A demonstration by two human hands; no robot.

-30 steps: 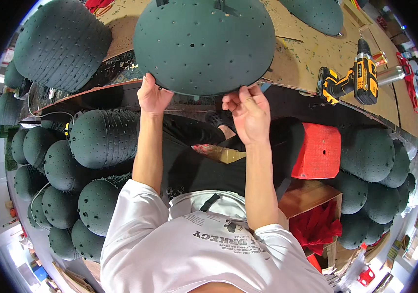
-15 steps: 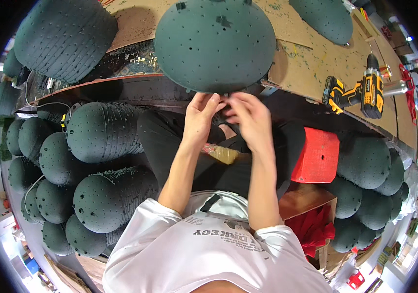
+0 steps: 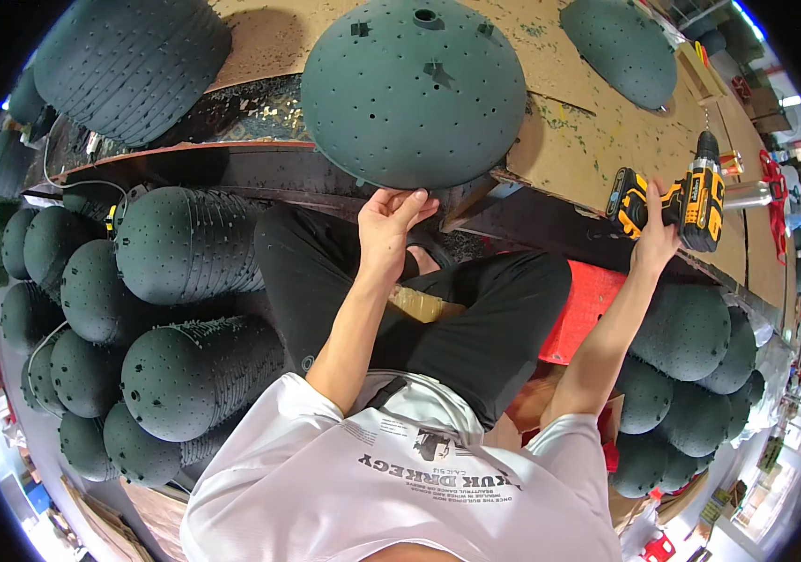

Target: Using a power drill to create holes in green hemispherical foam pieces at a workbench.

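Observation:
A dark green plastic dome [image 3: 391, 131], dotted with small holes and carrying a short round collar and several small clips, rests at the table's near edge in front of me. My left hand [image 3: 389, 229] is closed at its near rim, thumb and fingertips pinched together there; whether a small part is also between them is hidden. Off to the right, my right hand [image 3: 655, 234] reaches around the handle of a yellow and black cordless drill [image 3: 700, 201], one finger stretched along it. The drill lies by the table edge, its bit pointing away from me.
Cardboard covers the table [image 3: 560, 140]. A stack of nested domes [image 3: 133, 70] stands far left, a single dome [image 3: 621, 51] far right. More stacked domes [image 3: 190, 248] fill the floor on my left, others [image 3: 677, 328] on my right. A red stool [image 3: 580, 309] sits beside my knee.
My right hand has left the dome's rim and moved right onto the drill, which has shifted slightly. My left hand stays at the rim. The dome appears tipped a little, showing its collar.

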